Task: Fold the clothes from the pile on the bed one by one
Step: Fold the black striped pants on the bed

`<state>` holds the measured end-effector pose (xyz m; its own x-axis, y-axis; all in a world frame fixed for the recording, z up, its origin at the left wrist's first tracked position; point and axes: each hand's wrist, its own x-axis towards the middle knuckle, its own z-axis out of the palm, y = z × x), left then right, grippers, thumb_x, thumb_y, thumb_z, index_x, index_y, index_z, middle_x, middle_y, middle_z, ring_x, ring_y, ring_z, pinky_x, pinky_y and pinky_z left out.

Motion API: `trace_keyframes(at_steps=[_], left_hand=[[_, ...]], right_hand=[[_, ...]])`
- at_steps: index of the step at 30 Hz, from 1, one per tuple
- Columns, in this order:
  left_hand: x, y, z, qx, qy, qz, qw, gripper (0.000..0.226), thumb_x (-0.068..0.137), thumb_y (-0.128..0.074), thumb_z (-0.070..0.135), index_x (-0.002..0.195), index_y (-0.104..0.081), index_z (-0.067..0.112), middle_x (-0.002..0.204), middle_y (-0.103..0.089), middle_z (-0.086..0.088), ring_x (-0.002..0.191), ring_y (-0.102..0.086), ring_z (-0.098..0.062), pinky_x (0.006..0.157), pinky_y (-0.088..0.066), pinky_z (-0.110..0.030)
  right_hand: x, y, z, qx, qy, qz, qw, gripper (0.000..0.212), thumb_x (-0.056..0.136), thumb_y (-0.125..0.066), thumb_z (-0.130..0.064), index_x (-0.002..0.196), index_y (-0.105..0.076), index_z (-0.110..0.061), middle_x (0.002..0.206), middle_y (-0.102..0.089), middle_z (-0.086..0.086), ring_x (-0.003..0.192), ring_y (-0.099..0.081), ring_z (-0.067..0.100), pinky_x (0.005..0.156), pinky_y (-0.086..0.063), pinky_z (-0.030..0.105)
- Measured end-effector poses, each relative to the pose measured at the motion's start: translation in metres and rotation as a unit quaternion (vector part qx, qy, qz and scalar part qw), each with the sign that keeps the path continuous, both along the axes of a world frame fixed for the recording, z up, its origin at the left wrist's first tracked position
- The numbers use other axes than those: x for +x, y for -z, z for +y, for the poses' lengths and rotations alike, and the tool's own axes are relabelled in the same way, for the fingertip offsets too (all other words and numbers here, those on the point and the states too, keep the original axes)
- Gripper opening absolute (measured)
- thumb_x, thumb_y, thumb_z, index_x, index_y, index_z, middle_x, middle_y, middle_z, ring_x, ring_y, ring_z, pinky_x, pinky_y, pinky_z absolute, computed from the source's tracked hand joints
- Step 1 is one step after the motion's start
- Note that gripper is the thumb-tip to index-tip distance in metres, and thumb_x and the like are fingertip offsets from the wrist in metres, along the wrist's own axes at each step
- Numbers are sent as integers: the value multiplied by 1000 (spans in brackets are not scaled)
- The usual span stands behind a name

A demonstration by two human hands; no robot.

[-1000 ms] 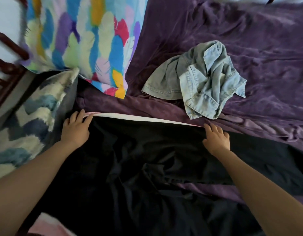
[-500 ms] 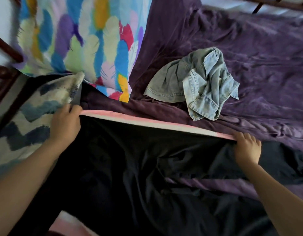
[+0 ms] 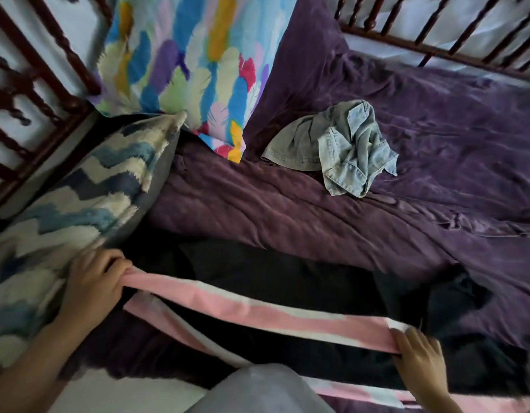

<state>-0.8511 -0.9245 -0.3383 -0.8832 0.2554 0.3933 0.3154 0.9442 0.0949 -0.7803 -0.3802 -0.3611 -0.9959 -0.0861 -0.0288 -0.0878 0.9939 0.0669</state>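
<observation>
Left hand (image 3: 92, 283) and right hand (image 3: 417, 351) each pinch the pink-and-white striped edge of the black garment (image 3: 287, 281), mid-fold at the bed's near side; crumpled pale denim shirt (image 3: 344, 150) waits unfolded.

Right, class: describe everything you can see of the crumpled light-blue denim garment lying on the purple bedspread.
The crumpled light-blue denim garment lies in a loose, unfolded heap on the purple bedspread. It looks like faded denim, paler on the right, greyer-green on the left. Stitched seams and a hem or cuff show; a curved hem edge spreads left. It sits right of the feather-print pillow, apart from it. Neither hand touches it.
</observation>
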Motion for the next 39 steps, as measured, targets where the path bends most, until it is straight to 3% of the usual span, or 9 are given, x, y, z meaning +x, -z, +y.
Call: trace_keyframes(at_steps=[4, 7, 11, 16, 25, 27, 30, 34, 39], left_hand=[[41, 8, 2, -65, -50, -42, 996, 35, 59, -33, 15, 75, -62, 6, 82, -62, -18, 82, -41, -30, 63, -38, -45], [55, 12, 8, -84, -109, -82, 987, 41, 63, -30, 14, 74, -68, -1, 84, -64, -22, 88, -49, -32, 66, -42, -51], [65, 14, 35, -110, -114, -120, 980, 44, 68, -35, 14, 93, -70, 2, 106, -62, -28, 99, -59, -45, 79, -41, -55], [79, 24, 80, -137, -5, -172, 976, 38, 67, -36, 14, 72, -73, 10, 70, -66, -10, 65, -66, -30, 59, -51, -43], [91, 28, 60, -79, -121, -199, 969, 34, 63, -32, 8, 56, -64, -2, 51, -56, -18, 47, -58, -39, 44, -47, -43], [95, 26, 73, -84, -169, -222, 957, 23, 57, -42, -5, 57, -65, -6, 53, -55, -24, 50, -58, -43, 47, -48, -47], [96, 16, 110, -95, -215, -281, 930, 20, 46, -67, -23, 61, -65, -10, 60, -55, -29, 60, -58, -47, 57, -46, -52], [91, 11, 183, -124, -145, -311, 931, 29, 48, -77, -14, 72, -64, -5, 70, -59, -25, 65, -58, -42, 57, -46, -49], [92, 47, 293, -103, 22, -423, 900, 42, 97, -38, 30, 138, -40, 21, 138, -42, -1, 125, -38, -18, 100, -32, -31]], right_hand=[[39, 15, -14, 16, -7, -70, 997, 38, 56, -39, -25, 58, -70, -4, 52, -59, 12, 43, -60, 28, 49, -42, 37], [48, 13, -24, 27, 8, -134, 991, 20, 42, -73, -23, 51, -66, -6, 50, -55, 9, 40, -57, 28, 38, -47, 34], [51, 20, -27, -14, 9, -165, 986, 53, 3, -91, -15, 49, -65, -7, 48, -55, 6, 41, -57, 27, 39, -46, 33], [50, 12, -28, -4, -17, -195, 981, 52, 4, -92, -21, 49, -67, -10, 47, -55, 7, 40, -58, 24, 40, -47, 30], [58, 17, -16, 36, -83, -216, 972, 48, 20, -93, -39, 48, -65, -13, 46, -56, 3, 42, -57, 16, 49, -47, 19], [57, 16, -8, 88, -73, -270, 956, 38, 50, -87, -38, 74, -72, -12, 74, -66, 6, 68, -65, 21, 67, -50, 27], [56, 30, 17, 139, -44, -315, 938, 37, 92, -48, -21, 128, -51, -15, 129, -48, 6, 124, -40, 26, 98, -31, 37], [46, 38, 47, 149, -53, -340, 927, 47, 93, -48, -24, 140, -38, -22, 140, -41, 1, 129, -33, 23, 102, -28, 36], [34, 40, 60, 170, -140, -340, 914, 49, 93, -47, -21, 141, -37, -19, 155, -16, 7, 135, -26, 27, 104, -27, 40]])
